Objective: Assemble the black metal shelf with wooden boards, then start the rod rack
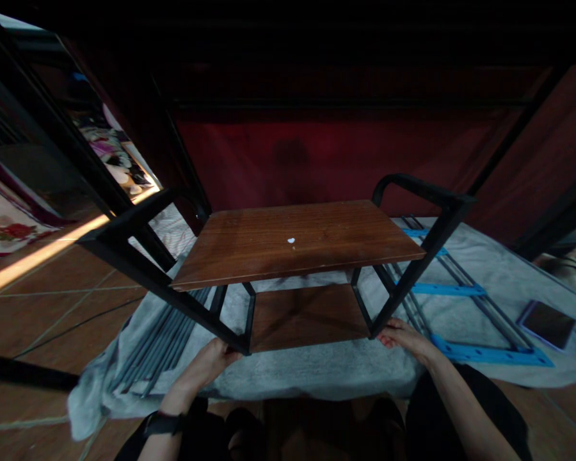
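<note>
In front of me stands a two-tier shelf point(292, 246) with brown wood-look boards and a black metal frame. A small white heart-shaped mark is on its upper board, and its lower board point(307, 317) shows beneath. My left hand point(212, 362) grips the frame's lower near corner on the left, its fingertips partly hidden by the metal. At the opposite lower corner, my right hand point(406, 338) has its fingers closed round the frame's foot. A dark band circles my left wrist.
A grey blanket point(317, 374) covers the floor under the shelf. Several grey tubes point(160, 342) lie at left. To the right lie a blue-and-dark rack frame point(489, 354) and a phone point(547, 324). Dark red cloth point(317, 160) hangs behind, and dark metal posts stand around.
</note>
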A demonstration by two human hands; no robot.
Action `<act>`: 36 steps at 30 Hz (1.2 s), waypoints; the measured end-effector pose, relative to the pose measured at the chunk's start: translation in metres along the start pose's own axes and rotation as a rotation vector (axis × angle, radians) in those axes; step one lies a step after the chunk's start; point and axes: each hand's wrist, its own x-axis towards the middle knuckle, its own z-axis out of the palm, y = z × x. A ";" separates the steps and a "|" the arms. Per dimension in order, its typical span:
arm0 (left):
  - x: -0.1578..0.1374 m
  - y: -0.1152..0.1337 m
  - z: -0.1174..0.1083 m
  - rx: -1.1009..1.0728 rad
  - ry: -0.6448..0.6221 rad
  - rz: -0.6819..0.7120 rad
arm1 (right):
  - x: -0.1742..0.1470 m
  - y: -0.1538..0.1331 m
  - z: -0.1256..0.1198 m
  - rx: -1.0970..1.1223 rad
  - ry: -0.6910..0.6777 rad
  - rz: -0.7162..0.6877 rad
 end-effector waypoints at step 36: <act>0.003 -0.005 0.002 0.057 0.005 -0.007 | 0.004 0.005 0.004 0.163 0.009 0.158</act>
